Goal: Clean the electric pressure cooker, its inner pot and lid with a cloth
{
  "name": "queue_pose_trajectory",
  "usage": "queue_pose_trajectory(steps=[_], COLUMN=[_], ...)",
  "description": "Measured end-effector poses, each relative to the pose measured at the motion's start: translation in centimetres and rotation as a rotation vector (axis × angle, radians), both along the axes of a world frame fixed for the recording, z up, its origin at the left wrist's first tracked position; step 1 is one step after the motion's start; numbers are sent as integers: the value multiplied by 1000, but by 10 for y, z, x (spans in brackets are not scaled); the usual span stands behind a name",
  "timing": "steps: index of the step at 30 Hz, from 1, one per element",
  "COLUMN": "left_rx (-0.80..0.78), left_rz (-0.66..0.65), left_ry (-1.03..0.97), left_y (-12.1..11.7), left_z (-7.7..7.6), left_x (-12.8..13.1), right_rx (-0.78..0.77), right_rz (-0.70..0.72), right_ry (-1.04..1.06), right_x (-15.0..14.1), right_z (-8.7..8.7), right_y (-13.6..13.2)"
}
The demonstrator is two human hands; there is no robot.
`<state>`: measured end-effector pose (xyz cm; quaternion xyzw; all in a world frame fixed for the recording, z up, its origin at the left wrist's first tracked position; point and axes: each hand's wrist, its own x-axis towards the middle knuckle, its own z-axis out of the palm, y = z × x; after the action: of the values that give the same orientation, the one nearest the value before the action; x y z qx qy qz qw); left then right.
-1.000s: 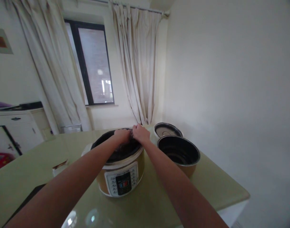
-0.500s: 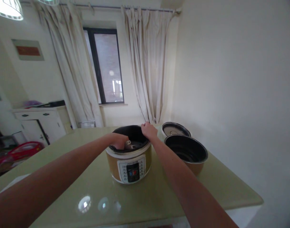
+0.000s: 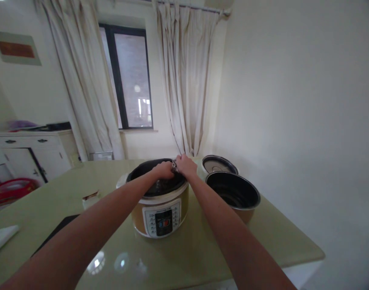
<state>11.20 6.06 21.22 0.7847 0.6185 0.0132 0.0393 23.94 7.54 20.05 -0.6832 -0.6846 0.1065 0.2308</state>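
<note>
cooker (image 3: 138,217) upright, panel (image 3: 162,218) facing camera | left hand (image 3: 165,170): fingers gripping cloth (image 3: 174,166) | right hand (image 3: 187,166): fingers, can't tell

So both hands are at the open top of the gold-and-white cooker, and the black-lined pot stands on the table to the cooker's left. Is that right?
Not quite: the black-lined pot stands to the right of the cooker, as the head view shows. The left hand and right hand are indeed at its open top, and the pot is on the table.

Cooker panel (image 3: 162,218): button labels and display present, too small/blurred to read. No other text legible.
</note>
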Motion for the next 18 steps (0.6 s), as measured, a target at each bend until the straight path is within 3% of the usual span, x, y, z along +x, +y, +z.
queue_pose_trajectory(steps=[4,7,13,18], left_rx=[145,158,-106,-425], left_rz=[148,157,54,-62], left_ry=[79,162,293,235], left_y=[1,-6,-21,-31], left_z=[3,10,24,36], left_x=[-21,-39,-48,-39], right_rx=[27,37,38,34], right_rz=[-25,-28,-15,-7], right_ry=[31,50,77,80], right_x=[0,0,1,1], right_z=[0,-1,1,2], right_y=[0,0,-3,-6])
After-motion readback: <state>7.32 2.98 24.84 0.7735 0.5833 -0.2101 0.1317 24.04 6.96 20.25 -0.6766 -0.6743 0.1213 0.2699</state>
